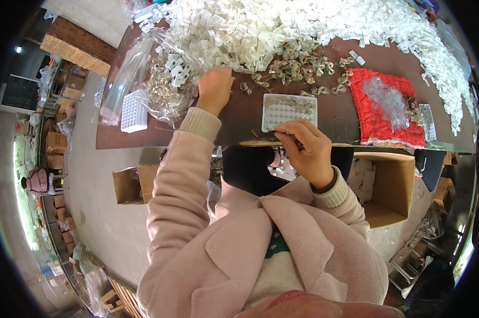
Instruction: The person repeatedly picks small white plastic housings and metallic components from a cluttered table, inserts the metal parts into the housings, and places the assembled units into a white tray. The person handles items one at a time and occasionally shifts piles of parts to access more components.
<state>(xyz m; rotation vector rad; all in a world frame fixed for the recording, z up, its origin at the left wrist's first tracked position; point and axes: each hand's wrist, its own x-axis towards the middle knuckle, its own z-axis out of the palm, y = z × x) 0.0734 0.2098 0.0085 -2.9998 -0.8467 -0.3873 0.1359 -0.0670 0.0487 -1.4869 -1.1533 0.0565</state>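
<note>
My left hand point(214, 87) reaches over the table at the near edge of a big heap of small white plastic pieces point(223, 40). Motion smears its fingers, so whether it holds anything is unclear. Close to the table's front edge, my right hand point(307, 151) is closed in a pinch, with a tiny dark thing at its fingertips that I cannot make out. Those fingertips are at the near side of a white tray point(268, 119) with rows of round hollows. Small brownish discs point(292, 102) sit in its far rows. Beyond the tray lies a pile of small clear wired parts point(298, 66).
At left, a clear plastic bag point(162, 98) of parts lies beside stacked white trays point(133, 114). A red cloth point(364, 100) bearing clear plastic bits point(385, 98) is at right, next to a clear tray point(427, 122). Cardboard boxes point(390, 185) point(128, 185) stand below the table edge.
</note>
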